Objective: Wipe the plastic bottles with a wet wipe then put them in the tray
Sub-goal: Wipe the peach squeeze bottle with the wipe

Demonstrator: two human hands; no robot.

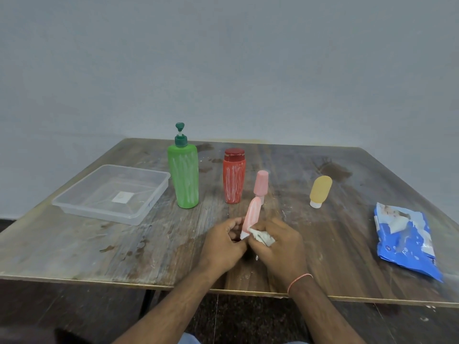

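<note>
My left hand (223, 243) grips the lower end of a small pink bottle (253, 213), which tilts up and away above the table. My right hand (280, 244) holds a crumpled wet wipe (263, 238) against the bottle's base. A second pink bottle (260, 182) stands upside down on its cap just behind. A tall green pump bottle (183, 175) and a red bottle (234, 177), both streaked with white marks, stand upright further back. A yellow bottle (320, 189) stands on its white cap at the right. The clear plastic tray (74, 202) sits at the left with no bottle in it.
A blue pack of wet wipes (407, 242) lies at the right side of the worn wooden table (124, 244). The table's front edge runs just below my wrists. A grey wall stands behind the table.
</note>
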